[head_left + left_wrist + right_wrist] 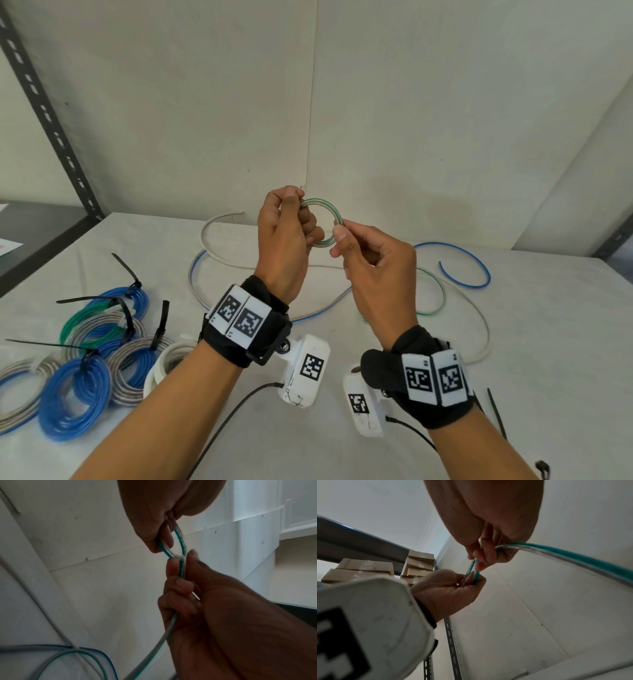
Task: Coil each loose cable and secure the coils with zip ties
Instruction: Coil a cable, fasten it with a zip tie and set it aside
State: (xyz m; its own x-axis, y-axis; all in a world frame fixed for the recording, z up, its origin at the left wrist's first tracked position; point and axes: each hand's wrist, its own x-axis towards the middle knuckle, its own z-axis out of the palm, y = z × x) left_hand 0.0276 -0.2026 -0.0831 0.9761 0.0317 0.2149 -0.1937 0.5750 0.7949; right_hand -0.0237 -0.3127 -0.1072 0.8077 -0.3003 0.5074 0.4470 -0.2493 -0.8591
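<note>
Green-and-clear cable (324, 219) wound into a small loop, held up at centre frame of the head view, above the white table (513, 342). Pinched on its left side by the left hand (284, 240), thumb and fingers curled round the strands near the top of the loop. Pinched on its right side by the right hand (373, 270), thumb and forefinger closed on the cable where the loop crosses itself. Seen from the left wrist as a narrow oval (173, 543) at upper centre, with the cable passing down through the curled fingers (181, 586) of the right hand (205, 608) and trailing to the lower left of the frame. Seen from the right wrist running thick and blurred across the right of the frame (573, 557), gripped at upper centre.

Loose tail of the same cable lying on the table at right of centre in the head view, near a loose blue cable (472, 270) and a loose white cable (212, 240) behind the hands. Finished coils (89, 370), blue, green and grey, bound with black zip ties (161, 325), grouped at lower left. A spare zip tie (496, 411) at lower right, beside the right wrist.
</note>
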